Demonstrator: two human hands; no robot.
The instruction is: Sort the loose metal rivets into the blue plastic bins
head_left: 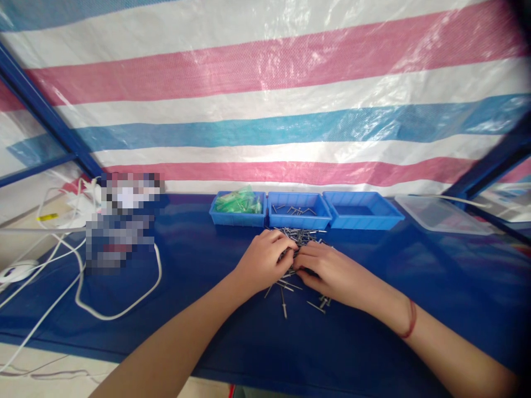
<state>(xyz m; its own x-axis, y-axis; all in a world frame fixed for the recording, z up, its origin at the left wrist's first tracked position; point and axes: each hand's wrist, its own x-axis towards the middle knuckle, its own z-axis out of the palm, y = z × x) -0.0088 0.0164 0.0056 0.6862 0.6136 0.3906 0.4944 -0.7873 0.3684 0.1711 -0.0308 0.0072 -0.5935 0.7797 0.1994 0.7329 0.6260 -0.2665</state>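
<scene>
A heap of thin metal pop rivets (305, 236) lies on the blue table, just in front of the bins. My left hand (267, 257) is at the heap's left side, its fingers curled closed among the rivets. From the right, my right hand (321, 271) reaches in with bent fingers, its fingertips close to those of the left. Both hands' fingertips are partly hidden, so how many rivets they grip cannot be seen. A few loose rivets (284, 307) are spread on the near side of the hands.
Behind the heap stand three blue bins in a row: one with green plastic packets (240, 202), a middle bin (301, 222) with several rivets, and a right bin (365, 222). A clear plastic lid (443, 215) lies farther right. White cables (118, 318) trail across the left side.
</scene>
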